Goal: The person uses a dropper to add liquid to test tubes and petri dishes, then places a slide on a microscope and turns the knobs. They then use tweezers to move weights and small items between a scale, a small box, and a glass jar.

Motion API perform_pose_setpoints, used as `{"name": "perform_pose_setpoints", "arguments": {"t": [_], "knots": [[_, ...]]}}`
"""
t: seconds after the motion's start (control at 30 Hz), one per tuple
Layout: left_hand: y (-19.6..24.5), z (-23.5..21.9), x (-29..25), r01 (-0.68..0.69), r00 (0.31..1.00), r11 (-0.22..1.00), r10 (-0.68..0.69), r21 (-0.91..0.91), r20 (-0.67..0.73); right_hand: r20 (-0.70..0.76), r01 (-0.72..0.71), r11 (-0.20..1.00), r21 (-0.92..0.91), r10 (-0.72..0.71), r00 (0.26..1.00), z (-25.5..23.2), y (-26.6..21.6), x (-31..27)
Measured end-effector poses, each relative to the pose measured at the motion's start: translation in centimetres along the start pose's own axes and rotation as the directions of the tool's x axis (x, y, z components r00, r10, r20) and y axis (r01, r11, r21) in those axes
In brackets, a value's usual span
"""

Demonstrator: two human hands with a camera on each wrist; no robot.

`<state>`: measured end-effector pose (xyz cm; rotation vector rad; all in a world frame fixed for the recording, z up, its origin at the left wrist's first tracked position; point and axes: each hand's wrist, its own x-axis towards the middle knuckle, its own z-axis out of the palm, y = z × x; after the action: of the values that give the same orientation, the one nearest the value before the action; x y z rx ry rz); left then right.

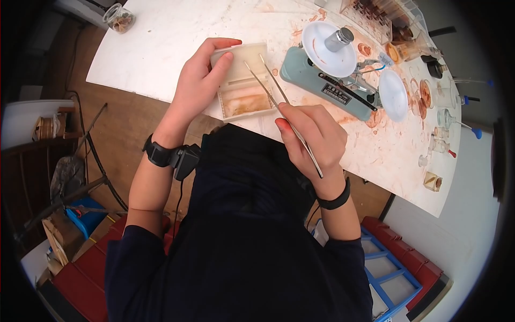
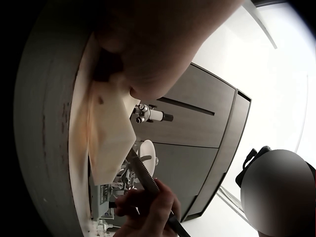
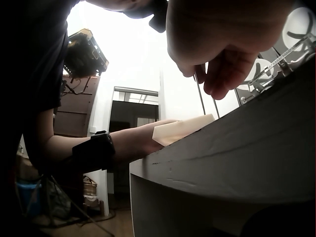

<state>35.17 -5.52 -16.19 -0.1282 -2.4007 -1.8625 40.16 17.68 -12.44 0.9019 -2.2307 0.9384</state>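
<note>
A translucent plastic box (image 1: 248, 116) stands near the table's front edge with its hinged lid raised. My left hand (image 1: 197, 80) grips the lid (image 1: 247, 52) at its left side, thumb on the inner face and fingers around the outer edge. Something brownish lies in the box's lower half. Metal tweezers (image 1: 262, 82) are pinched between thumb and fingers of my right hand (image 1: 319, 134). Their two tips stand apart over the lid, with nothing visible between them. In the left wrist view, the tweezers' ridged grip (image 2: 143, 173) shows close to the box.
Right of the box stands a teal balance (image 1: 303, 70) with two white pans; a metal weight (image 1: 338, 40) sits on the nearer-left pan. A tube rack (image 1: 367, 19), glassware and reddish stains lie beyond. A glass jar (image 1: 119, 19) stands far left. The table edge (image 3: 197, 143) runs before me.
</note>
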Motion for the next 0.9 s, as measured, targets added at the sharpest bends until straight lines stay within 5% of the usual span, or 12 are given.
{"name": "perform_pose_setpoints", "arguments": {"t": [0.9], "knots": [[0.19,-0.01,-0.13,-0.033,0.999,0.998,0.033,-0.048,-0.001,0.021,0.006,0.999,0.034,-0.007,1.000,0.32,0.07,-0.14]]}}
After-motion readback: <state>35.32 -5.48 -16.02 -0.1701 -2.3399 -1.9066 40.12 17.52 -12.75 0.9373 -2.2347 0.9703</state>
